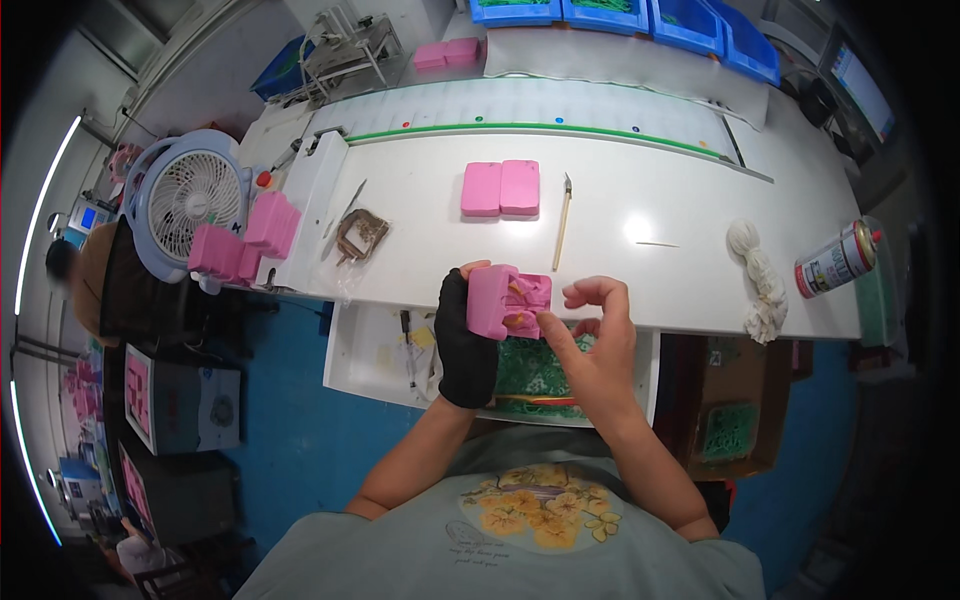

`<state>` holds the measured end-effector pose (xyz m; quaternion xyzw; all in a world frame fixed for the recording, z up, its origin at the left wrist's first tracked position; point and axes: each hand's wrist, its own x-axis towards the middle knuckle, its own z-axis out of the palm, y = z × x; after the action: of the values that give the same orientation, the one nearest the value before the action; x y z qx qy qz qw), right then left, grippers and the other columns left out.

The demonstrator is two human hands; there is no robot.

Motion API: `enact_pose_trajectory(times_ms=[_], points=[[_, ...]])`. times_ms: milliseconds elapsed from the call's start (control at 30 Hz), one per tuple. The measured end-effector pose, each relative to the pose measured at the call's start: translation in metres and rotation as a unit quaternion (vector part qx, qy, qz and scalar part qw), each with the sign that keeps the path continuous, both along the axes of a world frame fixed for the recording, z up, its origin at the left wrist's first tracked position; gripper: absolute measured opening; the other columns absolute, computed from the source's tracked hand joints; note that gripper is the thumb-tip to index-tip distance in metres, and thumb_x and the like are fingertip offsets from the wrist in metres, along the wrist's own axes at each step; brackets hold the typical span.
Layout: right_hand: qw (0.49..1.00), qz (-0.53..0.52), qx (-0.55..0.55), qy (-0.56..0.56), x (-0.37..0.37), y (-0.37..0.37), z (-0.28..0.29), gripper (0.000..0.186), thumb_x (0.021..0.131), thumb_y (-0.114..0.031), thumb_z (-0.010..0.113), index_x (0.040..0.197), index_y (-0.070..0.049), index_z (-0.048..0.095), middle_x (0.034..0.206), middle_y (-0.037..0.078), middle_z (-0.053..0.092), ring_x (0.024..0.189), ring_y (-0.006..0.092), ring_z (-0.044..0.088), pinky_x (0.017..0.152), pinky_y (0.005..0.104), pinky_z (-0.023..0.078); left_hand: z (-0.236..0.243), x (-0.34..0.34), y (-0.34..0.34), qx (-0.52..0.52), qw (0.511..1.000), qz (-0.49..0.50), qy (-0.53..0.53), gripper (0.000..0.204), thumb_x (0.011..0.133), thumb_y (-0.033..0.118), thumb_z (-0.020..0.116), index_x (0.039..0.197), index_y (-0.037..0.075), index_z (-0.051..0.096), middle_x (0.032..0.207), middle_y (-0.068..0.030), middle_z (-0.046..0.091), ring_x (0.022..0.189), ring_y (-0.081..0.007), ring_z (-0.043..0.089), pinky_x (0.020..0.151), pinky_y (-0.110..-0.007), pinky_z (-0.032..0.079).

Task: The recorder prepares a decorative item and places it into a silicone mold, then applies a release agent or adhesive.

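Left fingers (473,267) clasp pink mould (487,305) | right fingers (599,288) spread | beyond: 2 pink blocks (496,190), knife (563,225) | drawer (355,347) below

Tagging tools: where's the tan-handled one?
Head view, right of centre: the tan-handled tool lies on the white tabletop, right of the two middle pink blocks.

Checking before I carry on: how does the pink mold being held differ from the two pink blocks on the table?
The pink mold is in the black-gloved left grip, while the two pink blocks lie side by side on the white table. The mold shows a hollowed face with yellowish patches; the blocks' upper faces look mostly flat. Both are pink with rounded corners.
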<state>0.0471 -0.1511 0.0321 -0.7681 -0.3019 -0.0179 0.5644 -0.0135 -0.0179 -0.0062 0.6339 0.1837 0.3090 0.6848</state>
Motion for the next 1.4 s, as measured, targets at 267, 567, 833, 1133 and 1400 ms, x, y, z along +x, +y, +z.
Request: enact_pose_trajectory(times_ms=[267, 567, 833, 1133, 1400], points=[[0.997, -0.038, 0.022, -0.068, -0.011, 0.007, 0.002, 0.024, 0.074, -0.006, 0.077, 0.093, -0.004, 0.062, 0.107, 0.013, 0.06, 0.102, 0.0306, 0.056, 0.083, 0.0385, 0.046, 0.007, 0.009, -0.009, -0.017, 0.997, 0.034, -0.063, 0.029, 0.093, 0.01, 0.055, 0.121, 0.004, 0.05, 0.111, -0.0034, 0.055, 0.102, -0.0122, 0.055, 0.091, -0.028, 0.046], [0.997, 0.004, 0.075, -0.014, -0.005, 0.018, 0.002, 0.018, 0.074, 0.0, 0.075, 0.086, -0.005, 0.064, 0.115, 0.013, 0.061, 0.11, 0.0327, 0.053, 0.092, 0.043, 0.044, -0.006, 0.016, -0.006, 0.022, 0.993, 0.082, -0.076, 0.031, 0.091, 0.01, 0.058, 0.121, 0.003, 0.049, 0.111, -0.0051, 0.054, 0.102, -0.0137, 0.054, 0.09, -0.029, 0.047], [0.982, -0.047, 0.027, -0.183, -0.013, 0.027, 0.005, 0.015, 0.075, 0.0, 0.074, 0.081, -0.007, 0.063, 0.125, 0.014, 0.059, 0.122, 0.032, 0.048, 0.095, 0.0406, 0.044, 0.003, 0.021, -0.005, 0.057, 0.991, 0.075, -0.097, 0.028, 0.091, 0.012, 0.055, 0.117, 0.003, 0.051, 0.104, -0.0043, 0.054, 0.095, -0.013, 0.055, 0.085, -0.028, 0.048], [0.976, -0.009, 0.052, -0.211, -0.005, 0.031, -0.005, 0.019, 0.073, 0.0, 0.072, 0.087, -0.004, 0.061, 0.093, 0.008, 0.065, 0.082, 0.0273, 0.062, 0.067, 0.0349, 0.052, 0.009, 0.021, -0.008, 0.12, 0.976, 0.162, -0.077, 0.019, 0.099, 0.016, 0.054, 0.114, 0.004, 0.053, 0.099, -0.0013, 0.052, 0.089, -0.011, 0.051, 0.082, -0.026, 0.045], [0.979, 0.027, 0.115, -0.169, -0.008, 0.034, 0.0, 0.017, 0.076, 0.004, 0.068, 0.087, -0.004, 0.059, 0.085, 0.01, 0.063, 0.076, 0.0287, 0.062, 0.063, 0.0358, 0.052, 0.018, 0.018, -0.005, -0.099, 0.987, 0.113, -0.048, 0.02, 0.101, 0.018, 0.055, 0.114, 0.004, 0.055, 0.096, -0.0014, 0.057, 0.08, -0.0073, 0.052, 0.067, -0.024, 0.045]])
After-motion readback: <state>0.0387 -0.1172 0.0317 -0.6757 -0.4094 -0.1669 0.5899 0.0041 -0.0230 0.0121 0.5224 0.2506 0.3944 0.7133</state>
